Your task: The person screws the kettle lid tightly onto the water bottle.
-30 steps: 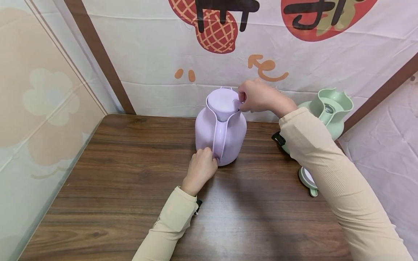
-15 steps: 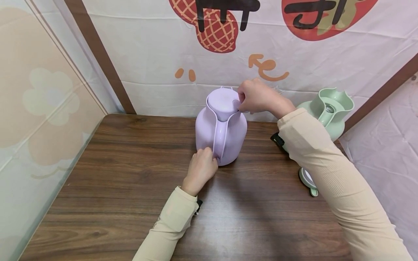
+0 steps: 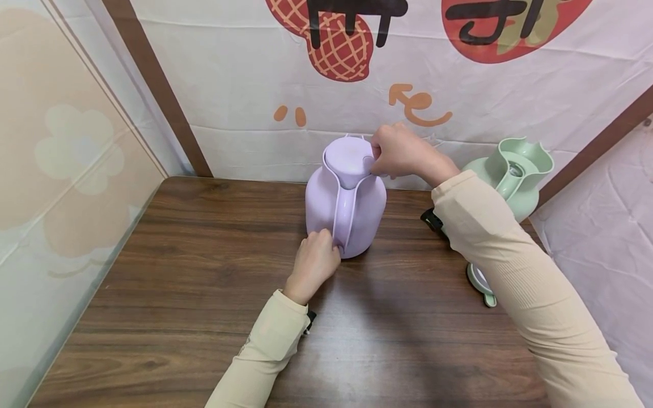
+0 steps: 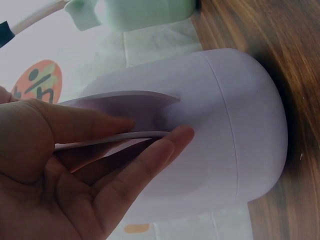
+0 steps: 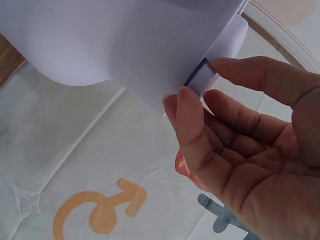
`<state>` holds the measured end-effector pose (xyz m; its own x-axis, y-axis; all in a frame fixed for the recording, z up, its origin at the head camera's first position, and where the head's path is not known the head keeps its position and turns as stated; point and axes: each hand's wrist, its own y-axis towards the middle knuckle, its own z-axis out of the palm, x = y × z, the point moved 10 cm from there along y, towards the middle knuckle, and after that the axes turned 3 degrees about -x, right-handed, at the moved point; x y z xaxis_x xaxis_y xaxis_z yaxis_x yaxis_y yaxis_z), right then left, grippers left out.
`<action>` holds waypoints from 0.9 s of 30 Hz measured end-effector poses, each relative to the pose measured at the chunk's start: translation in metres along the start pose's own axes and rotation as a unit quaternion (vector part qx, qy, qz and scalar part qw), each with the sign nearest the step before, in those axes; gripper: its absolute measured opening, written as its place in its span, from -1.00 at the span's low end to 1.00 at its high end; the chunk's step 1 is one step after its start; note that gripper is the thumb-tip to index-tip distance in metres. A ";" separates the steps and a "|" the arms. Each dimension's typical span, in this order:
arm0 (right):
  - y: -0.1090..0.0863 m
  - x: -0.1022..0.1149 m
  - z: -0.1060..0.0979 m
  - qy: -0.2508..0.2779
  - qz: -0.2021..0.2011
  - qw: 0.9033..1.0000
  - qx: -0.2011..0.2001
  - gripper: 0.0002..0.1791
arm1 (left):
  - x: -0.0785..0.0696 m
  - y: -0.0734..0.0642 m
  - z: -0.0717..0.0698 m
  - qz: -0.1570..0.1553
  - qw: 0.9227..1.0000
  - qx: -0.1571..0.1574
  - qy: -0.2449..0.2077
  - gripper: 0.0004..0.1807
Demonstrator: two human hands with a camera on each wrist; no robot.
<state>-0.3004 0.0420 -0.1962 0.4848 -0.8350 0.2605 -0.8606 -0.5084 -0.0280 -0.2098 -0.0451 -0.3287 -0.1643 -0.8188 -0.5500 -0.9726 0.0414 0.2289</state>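
Below my left fingers (image 4: 135, 177), dark wood-grain table (image 3: 168, 294) is catching pale glare (image 3: 336, 368); beyond them I'm seeing creased white cloth (image 3: 229, 85) hanging, red and orange prints (image 3: 339, 51) showing.

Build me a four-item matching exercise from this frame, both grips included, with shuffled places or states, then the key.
Column one
1. Left grip
2. Right grip
3. Pale-green, round-bodied jug
4. Round, green-rimmed piece with a tab

Column two
A. open collar, no lid on top
B. at the edge of the lilac, round lid
C. lying on the brown wood-grain table, nearer the camera than both jugs
D. on the handle of the lilac, round-bodied jug

Pairs: 1-D, 2-B, 3-A, 4-C.
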 end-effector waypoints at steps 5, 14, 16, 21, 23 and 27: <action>0.000 -0.001 0.001 0.005 0.010 1.000 0.006 -0.88 | 0.000 0.001 0.001 -0.001 1.000 0.004 -0.002 -0.81; 0.000 -0.001 0.002 0.007 0.026 1.000 0.007 -0.89 | -0.002 0.001 -0.001 0.003 1.000 -0.005 -0.006 -0.82; 0.000 -0.001 0.001 0.008 0.032 0.999 0.006 -0.89 | -0.002 0.002 -0.001 0.001 1.000 -0.005 -0.007 -0.83; 0.000 -0.002 0.001 0.018 0.047 0.999 0.000 -0.89 | -0.002 0.002 -0.001 -0.001 1.000 -0.003 -0.006 -0.84; 0.000 -0.002 0.000 0.024 0.050 0.998 -0.003 -0.89 | -0.002 0.003 -0.002 -0.001 1.000 -0.004 -0.007 -0.85; 0.000 -0.001 0.000 0.031 0.057 0.998 -0.005 -0.87 | -0.003 0.002 -0.002 -0.001 1.000 -0.004 -0.009 -0.84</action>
<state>-0.3012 0.0430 -0.1969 0.3735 -0.8722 0.3160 -0.9112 -0.4088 -0.0515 -0.2113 -0.0438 -0.3252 -0.1645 -0.8085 -0.5651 -0.9716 0.0342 0.2340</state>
